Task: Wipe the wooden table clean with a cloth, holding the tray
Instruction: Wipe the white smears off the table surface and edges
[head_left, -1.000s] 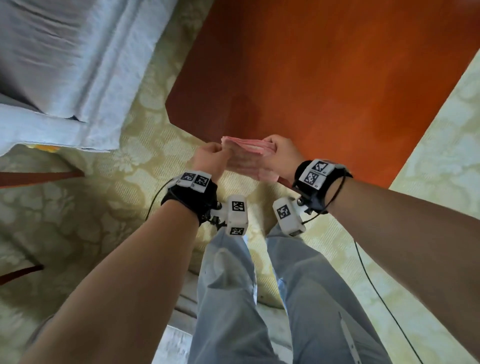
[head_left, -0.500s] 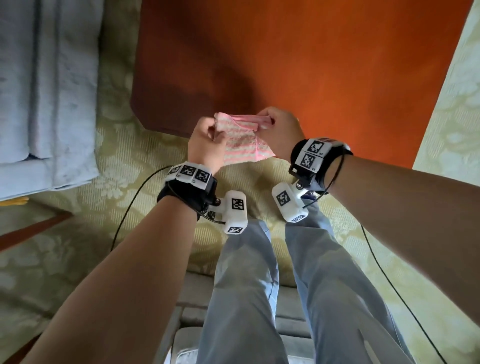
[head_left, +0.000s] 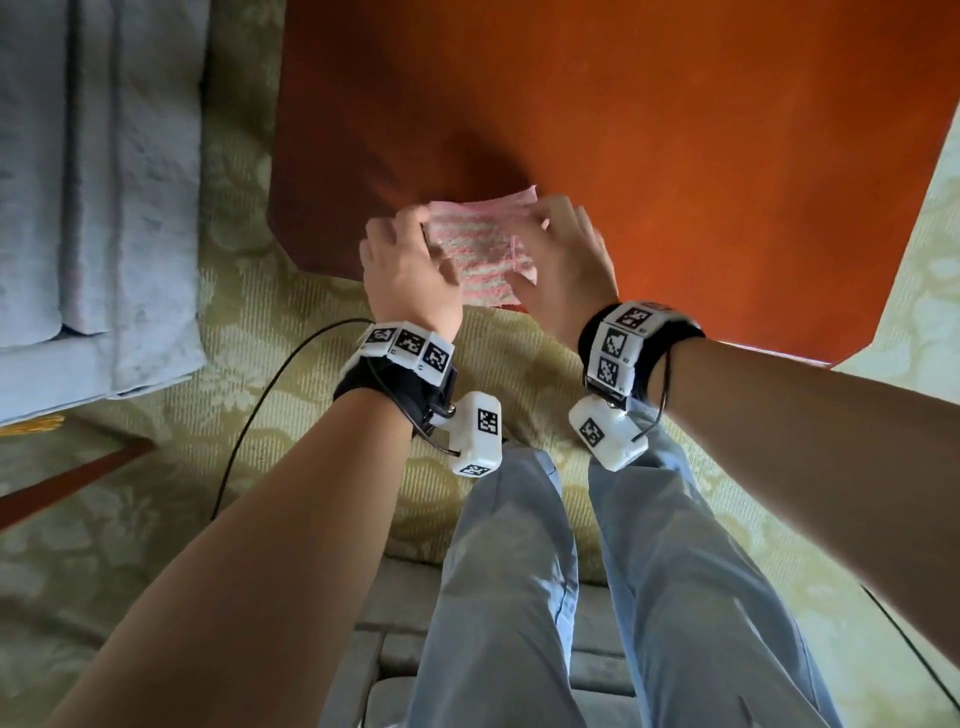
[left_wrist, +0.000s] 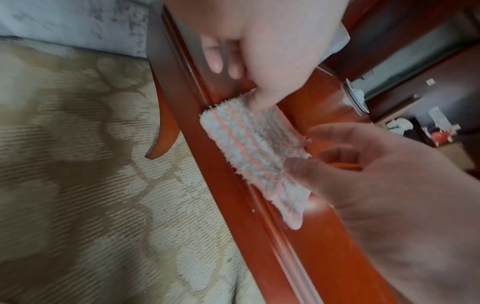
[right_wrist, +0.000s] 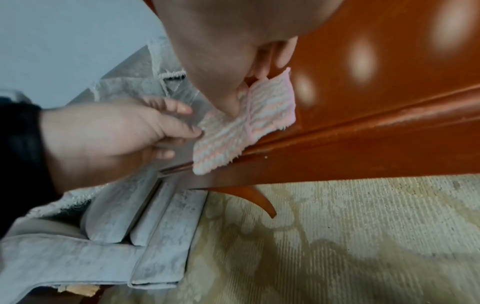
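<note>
A pink-and-white striped cloth (head_left: 478, 249) (left_wrist: 246, 144) (right_wrist: 233, 133) lies spread flat on the near-left corner of the glossy red-brown wooden table (head_left: 649, 130) (left_wrist: 311, 246) (right_wrist: 389, 82). My left hand (head_left: 408, 249) (left_wrist: 259, 61) (right_wrist: 116, 133) is at the cloth's left edge, one digit pressing its corner down and the other fingers loose. My right hand (head_left: 561, 249) (left_wrist: 376, 174) (right_wrist: 221, 51) holds the right side, thumb on top and fingers at the far edge. No tray shows in the head view.
A grey sofa (head_left: 78, 208) stands left of the table on pale patterned carpet (head_left: 234, 338). A black cable (head_left: 249, 415) runs across the floor. The curved table leg (left_wrist: 166, 131) sits below the corner. A small metallic round object (left_wrist: 355, 98) rests farther along the table.
The cloth, held up in the air between both hands, has come down onto the table's near corner and been spread out. The left hand's grip has loosened.
</note>
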